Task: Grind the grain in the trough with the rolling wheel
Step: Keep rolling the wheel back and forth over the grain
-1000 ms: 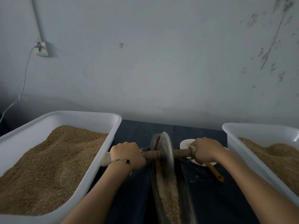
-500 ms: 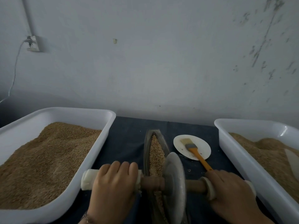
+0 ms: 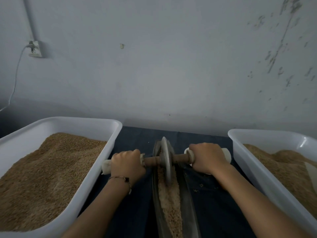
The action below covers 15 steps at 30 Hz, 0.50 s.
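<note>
The trough (image 3: 186, 194) lies lengthwise away from me on the worktop (image 3: 137, 194), between my two arms, and the rolling wheel (image 3: 166, 158) stands upright in it near its far end. The axle crosses the trough from side to side. My left hand (image 3: 127, 164) has a closed grip on the left handle, and my right hand (image 3: 208, 157) on the right one, fingers curled around. Most grain (image 3: 169, 200) lies on my side of the wheel, so I judge the next roll should come toward me.
</note>
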Motion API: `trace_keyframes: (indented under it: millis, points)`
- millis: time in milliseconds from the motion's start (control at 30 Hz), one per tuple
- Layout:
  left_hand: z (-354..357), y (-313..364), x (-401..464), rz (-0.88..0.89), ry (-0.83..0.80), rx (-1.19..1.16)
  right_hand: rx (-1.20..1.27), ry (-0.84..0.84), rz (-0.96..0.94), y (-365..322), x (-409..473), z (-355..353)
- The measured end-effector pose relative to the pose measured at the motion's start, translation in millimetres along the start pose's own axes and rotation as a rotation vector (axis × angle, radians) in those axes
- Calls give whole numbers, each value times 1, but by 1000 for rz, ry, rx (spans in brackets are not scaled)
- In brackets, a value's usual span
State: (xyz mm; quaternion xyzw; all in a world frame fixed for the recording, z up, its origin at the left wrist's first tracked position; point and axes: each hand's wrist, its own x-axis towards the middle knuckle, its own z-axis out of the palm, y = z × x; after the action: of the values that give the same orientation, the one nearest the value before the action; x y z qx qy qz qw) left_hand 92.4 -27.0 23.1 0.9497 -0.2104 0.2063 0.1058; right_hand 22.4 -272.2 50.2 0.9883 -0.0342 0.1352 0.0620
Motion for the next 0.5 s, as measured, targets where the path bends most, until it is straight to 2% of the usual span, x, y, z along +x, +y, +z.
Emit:
trace_keyframes:
  millis: [167, 300, 500]
  points:
    - [-7, -2, -22, 39, 36, -1, -48, 167, -23, -13, -25, -2]
    - [-26, -4, -67, 209, 103, -59, -12, 335, -93, -21, -82, -7]
    - [-45, -6, -103, 300, 52, -47, 2, 331, -169, -16, -123, -22]
